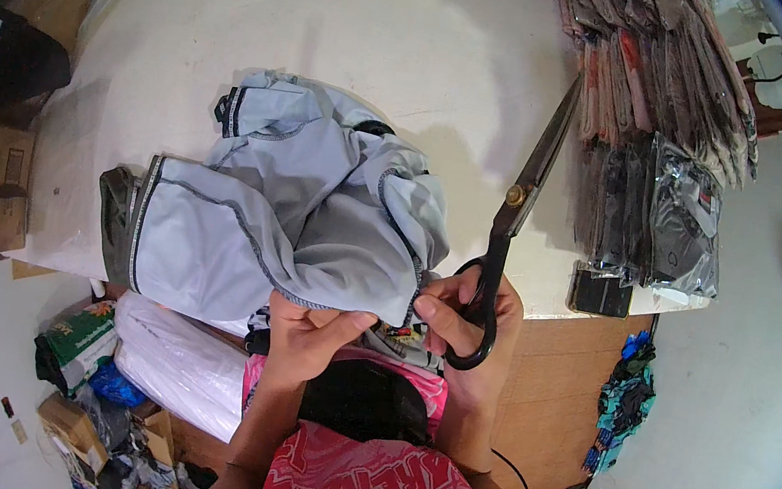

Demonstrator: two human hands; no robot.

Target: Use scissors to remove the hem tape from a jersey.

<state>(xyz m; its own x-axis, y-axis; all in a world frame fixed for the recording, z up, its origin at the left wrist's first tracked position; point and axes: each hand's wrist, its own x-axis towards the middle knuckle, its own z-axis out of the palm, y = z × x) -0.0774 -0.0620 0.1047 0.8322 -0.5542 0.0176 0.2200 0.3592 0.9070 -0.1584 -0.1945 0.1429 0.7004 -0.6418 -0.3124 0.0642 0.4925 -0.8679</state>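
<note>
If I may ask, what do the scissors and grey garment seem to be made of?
Scissors: probably steel, their blades showing a dull metallic sheen; glossy black handles, painted metal or plastic. Grey garment: matte cloth, perhaps synthetic, given its smooth, soft folds.

A garment [211, 233] is lying along the near side of a table [385, 16], left of the scissors [517, 196] in the right hand [504, 327], while packages [656, 92] are lining the table's right side.

Left hand [304, 336] pinches grey garment [315, 208], as does right hand [501, 332], holding scissors [506, 219].
</note>
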